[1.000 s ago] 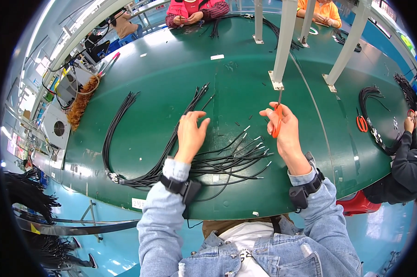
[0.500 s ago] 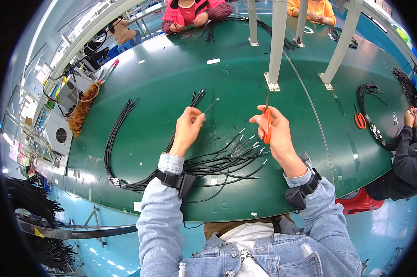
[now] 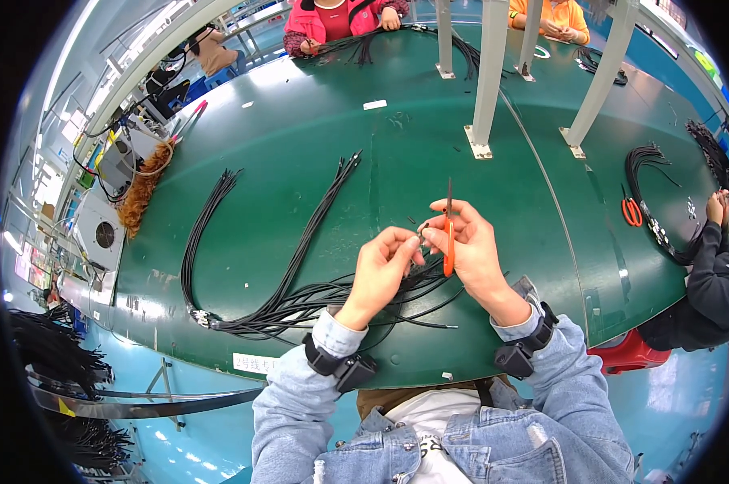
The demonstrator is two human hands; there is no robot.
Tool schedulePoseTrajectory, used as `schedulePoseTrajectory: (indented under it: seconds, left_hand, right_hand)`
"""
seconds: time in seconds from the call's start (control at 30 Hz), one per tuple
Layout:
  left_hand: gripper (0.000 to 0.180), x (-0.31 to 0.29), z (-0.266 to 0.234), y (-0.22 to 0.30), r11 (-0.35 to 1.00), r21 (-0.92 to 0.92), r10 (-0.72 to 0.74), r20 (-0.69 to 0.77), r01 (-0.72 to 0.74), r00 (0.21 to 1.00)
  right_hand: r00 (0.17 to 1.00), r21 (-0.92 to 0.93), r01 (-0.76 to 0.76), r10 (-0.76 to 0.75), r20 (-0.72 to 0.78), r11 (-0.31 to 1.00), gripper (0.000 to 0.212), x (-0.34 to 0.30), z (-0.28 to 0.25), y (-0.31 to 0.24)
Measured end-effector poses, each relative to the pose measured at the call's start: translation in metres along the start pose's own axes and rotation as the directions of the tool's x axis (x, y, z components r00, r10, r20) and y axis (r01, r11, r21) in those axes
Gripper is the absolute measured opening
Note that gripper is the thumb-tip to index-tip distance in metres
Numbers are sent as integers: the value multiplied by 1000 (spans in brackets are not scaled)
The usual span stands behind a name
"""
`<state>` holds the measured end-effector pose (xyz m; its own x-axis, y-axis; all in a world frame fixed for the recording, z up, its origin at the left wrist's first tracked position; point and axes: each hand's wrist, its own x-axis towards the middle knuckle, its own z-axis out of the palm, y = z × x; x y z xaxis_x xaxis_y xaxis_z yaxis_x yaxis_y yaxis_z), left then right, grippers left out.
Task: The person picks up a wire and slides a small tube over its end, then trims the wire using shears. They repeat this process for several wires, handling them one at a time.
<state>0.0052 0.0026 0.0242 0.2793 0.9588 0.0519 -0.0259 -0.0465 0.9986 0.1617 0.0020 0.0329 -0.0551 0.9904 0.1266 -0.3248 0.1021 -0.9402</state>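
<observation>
Both my hands meet over the right end of a bundle of black cables (image 3: 300, 302) on the green table. My left hand (image 3: 386, 268) is closed, thumb and fingertips pinching the end of a thin black cable, mostly hidden by the fingers. Close beside it, my right hand (image 3: 473, 250) has scissors (image 3: 449, 246) with orange handles tucked in its grip, their blades pointing away from me. Its thumb and forefinger also reach the cable end at the left fingertips. A band of small white pieces (image 3: 202, 318) circles the bundle at its left bend.
Grey metal posts (image 3: 487, 89) stand bolted to the table (image 3: 429, 177). At the right lie another cable bundle (image 3: 639, 173) and red-handled scissors (image 3: 631, 211), near a co-worker's dark sleeve (image 3: 715, 270). Two people work across the table. White machines (image 3: 106, 230) line the left edge.
My left hand has moved right and nearer to me, from the far cable ends to my right hand. The right hand has shifted slightly left, still holding the scissors.
</observation>
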Motion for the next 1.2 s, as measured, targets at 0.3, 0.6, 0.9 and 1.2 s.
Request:
schedulePoseTrajectory:
  seconds: [0.3,0.6,0.9,1.2]
  left_hand:
    - [13,-11,5,-12,966,-247,-87,-28,77,996]
    - [11,-12,8,-14,976,-200,-95,-33,87,995]
    - [12,-14,4,-16,951,-266,-176,-36,160,984]
    - [11,-16,1,-10,933,-342,-151,-93,111,984]
  right_hand:
    - [998,-10,-57,56,-4,998,37,-2,4,9]
    - [998,-66,-65,64,-22,996,34,1,2,7]
    - [969,-198,1,-50,-244,980,32,34,-46,10]
    - [983,-323,-17,-43,-178,946,32,29,-35,7]
